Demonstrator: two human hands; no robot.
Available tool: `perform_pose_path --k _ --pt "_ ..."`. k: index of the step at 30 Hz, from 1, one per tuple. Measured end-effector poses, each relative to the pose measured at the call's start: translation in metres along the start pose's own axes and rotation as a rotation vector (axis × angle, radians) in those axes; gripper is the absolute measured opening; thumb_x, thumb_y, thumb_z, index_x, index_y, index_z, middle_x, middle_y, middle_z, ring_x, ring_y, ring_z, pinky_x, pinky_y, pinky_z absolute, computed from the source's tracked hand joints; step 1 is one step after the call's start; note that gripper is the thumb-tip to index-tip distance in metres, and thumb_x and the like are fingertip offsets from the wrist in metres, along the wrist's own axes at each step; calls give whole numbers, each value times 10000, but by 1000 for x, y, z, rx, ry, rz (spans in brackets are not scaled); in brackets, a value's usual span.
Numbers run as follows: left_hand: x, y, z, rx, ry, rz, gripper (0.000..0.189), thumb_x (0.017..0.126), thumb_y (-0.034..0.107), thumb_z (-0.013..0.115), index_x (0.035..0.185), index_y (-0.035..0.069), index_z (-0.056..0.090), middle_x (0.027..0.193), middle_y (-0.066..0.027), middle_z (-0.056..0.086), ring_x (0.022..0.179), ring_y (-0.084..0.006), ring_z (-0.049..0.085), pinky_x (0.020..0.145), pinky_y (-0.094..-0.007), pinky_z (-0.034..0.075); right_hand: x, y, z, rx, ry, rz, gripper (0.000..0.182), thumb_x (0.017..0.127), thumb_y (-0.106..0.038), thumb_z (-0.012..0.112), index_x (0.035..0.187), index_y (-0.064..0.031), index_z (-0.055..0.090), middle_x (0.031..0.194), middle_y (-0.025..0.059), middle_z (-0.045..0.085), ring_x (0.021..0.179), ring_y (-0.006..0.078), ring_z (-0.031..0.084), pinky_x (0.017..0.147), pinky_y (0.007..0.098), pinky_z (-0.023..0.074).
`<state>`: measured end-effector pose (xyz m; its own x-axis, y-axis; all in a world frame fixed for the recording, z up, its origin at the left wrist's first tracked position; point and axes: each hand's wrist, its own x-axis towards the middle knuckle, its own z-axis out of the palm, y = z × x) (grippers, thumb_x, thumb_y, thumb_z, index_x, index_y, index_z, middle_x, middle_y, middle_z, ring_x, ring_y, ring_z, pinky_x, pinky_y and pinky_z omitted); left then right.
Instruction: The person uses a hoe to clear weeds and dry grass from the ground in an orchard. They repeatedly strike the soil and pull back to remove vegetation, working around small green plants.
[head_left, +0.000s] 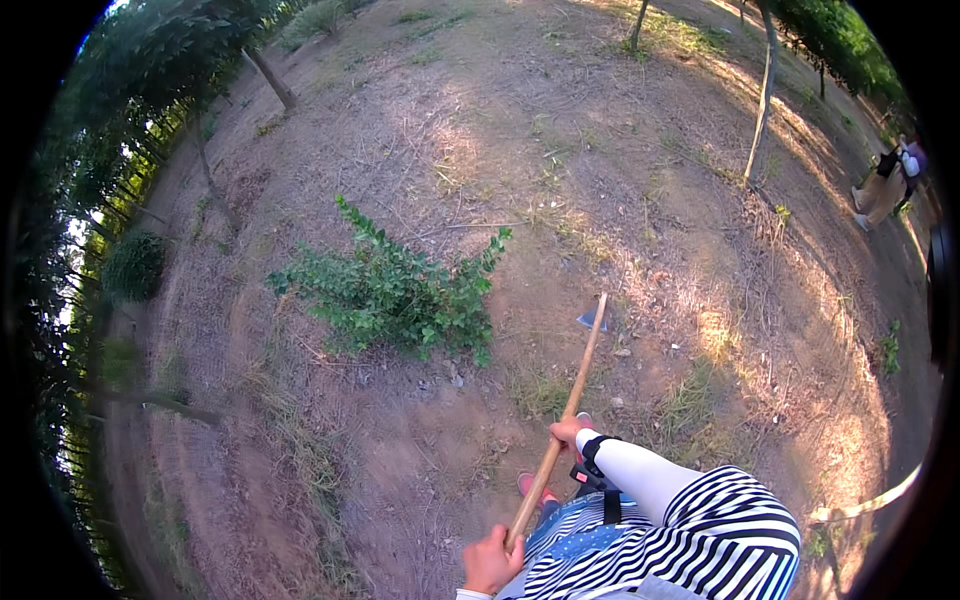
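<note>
A hoe with a long wooden handle (581, 375) slants across the ground before me. Its metal blade (592, 318) is at the far end, low over or on the soil; I cannot tell whether it touches. My left hand (491, 559) grips the handle close to its rear end, beside my body. Farther along the shaft, my right hand (568, 431) is wrapped around it, below a black wrist strap (592, 454). To the left of the blade grows a leafy green shrub (405, 296).
Thin tree trunks stand at the right (762, 105) and upper left (271, 79). A pale branch or trunk (870, 499) shows at the lower right. Another person (892, 184) is at the far right. Dry grass and twigs litter the bare soil (420, 435).
</note>
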<state>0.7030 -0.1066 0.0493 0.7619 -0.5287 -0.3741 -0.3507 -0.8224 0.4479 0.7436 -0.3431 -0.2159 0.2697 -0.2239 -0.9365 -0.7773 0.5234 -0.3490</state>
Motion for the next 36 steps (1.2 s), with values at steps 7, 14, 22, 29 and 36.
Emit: perform_pose_path --k 7,14,22,29,36 --pt "52 57 -62 -9 173 223 218 702 288 566 858 135 561 511 -74 558 458 -251 565 432 -344 438 -5 -57 -12 45 -86 30 144 714 -86 507 839 -41 452 714 80 545 631 227 567 569 438 486" --pt "95 100 -99 97 112 268 222 734 298 545 891 140 550 519 -71 562 458 -257 561 438 -357 436 4 -102 -30 51 -190 17 117 741 -145 498 795 -44 472 680 88 521 640 224 561 587 416 490" --pt "114 114 -120 134 76 266 227 737 298 533 911 153 551 543 -79 576 503 -264 574 471 -367 446 13 -119 -27 30 -243 20 184 771 -247 480 813 -69 494 730 75 526 621 199 539 535 353 476" --pt "125 104 -131 139 104 341 241 714 299 552 874 119 557 536 -71 567 488 -270 564 470 -360 443 18 -129 -22 45 -296 103 193 744 -192 499 877 -56 468 828 97 535 761 228 550 629 391 483" --pt "159 73 -131 -61 221 615 252 664 192 587 867 44 571 824 -110 568 759 -273 558 646 -344 456 8 -153 -3 152 -215 33 159 723 -109 495 862 -45 452 842 104 527 776 254 557 672 427 486"
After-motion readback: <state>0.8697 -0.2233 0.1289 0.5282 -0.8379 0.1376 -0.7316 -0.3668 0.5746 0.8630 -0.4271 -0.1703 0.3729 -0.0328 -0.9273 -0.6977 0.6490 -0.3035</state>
